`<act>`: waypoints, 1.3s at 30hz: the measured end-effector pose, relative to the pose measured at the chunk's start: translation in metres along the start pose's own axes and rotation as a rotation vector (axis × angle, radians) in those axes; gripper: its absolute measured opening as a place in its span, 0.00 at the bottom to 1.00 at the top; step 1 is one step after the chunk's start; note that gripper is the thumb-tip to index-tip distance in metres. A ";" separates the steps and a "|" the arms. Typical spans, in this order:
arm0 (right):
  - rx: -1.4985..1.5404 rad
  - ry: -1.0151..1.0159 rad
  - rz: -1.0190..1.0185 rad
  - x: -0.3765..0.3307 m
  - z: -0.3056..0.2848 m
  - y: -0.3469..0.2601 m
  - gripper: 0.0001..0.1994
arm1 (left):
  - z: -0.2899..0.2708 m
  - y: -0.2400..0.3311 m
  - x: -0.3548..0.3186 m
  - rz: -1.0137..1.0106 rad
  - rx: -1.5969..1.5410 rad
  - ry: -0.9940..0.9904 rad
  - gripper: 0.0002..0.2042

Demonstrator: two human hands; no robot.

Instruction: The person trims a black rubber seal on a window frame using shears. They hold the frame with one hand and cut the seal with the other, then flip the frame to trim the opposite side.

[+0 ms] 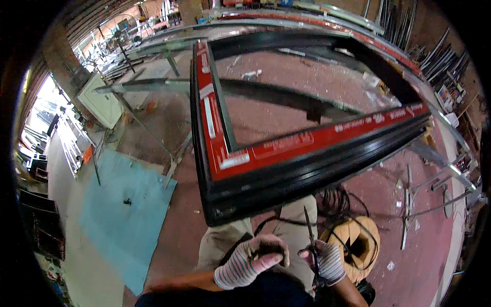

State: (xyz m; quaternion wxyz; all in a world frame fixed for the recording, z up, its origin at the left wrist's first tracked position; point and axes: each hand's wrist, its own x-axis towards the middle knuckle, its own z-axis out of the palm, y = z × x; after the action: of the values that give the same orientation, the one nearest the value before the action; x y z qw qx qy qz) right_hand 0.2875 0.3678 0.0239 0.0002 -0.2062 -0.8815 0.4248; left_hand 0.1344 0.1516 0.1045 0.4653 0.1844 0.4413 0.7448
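Observation:
My left hand (250, 261), in a striped pale glove, is low at the centre with its fingers curled toward the thumb. A dark patch shows inside the curl; what it is, I cannot make out. To its right, my right hand (328, 262), gloved alike, is closed round a long dark pointed tool (308, 221) whose tip points up. Black flexible strip (335, 202) lies in loose loops beyond the right hand. Over both hands, a black window frame (307, 174) with red protective film (291, 146) rests on metal supports, its near corner above my knees.
A yellowish spool (353, 243) stands right of my right hand. Blue sheeting (123, 215) covers floor at the left, with a small dark piece (127, 202) on it. Metal support bars (143, 85) stick out left of the frame. Long profiles (442, 53) lean at the far right.

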 end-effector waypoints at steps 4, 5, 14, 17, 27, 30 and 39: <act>0.202 0.173 0.070 0.058 0.019 0.018 0.23 | -0.018 0.000 -0.001 0.070 0.206 -0.018 0.09; 0.358 0.204 0.099 0.074 0.025 0.029 0.21 | -0.019 0.003 -0.002 0.064 0.198 -0.008 0.08; 1.339 0.258 0.058 0.165 0.044 0.060 0.26 | -0.041 0.009 0.010 -0.031 0.182 0.023 0.06; 1.153 0.464 -0.147 0.183 0.047 0.044 0.24 | -0.059 -0.006 0.020 -0.182 0.059 -0.008 0.06; 1.633 0.578 0.323 0.235 0.006 -0.050 0.22 | -0.102 -0.044 0.027 0.239 0.798 -0.101 0.19; 1.581 0.629 0.508 0.239 0.014 -0.039 0.19 | -0.107 -0.060 0.021 0.388 1.026 -0.106 0.24; 0.477 0.020 -0.191 0.100 0.065 -0.001 0.18 | -0.079 0.020 0.014 0.314 0.750 0.012 0.21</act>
State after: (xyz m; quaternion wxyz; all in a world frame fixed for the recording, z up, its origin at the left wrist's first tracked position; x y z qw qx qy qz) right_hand 0.1844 0.3551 -0.0341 0.0976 -0.1201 -0.7719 0.6167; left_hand 0.0627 0.1217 0.0769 0.2439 0.4020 0.6515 0.5953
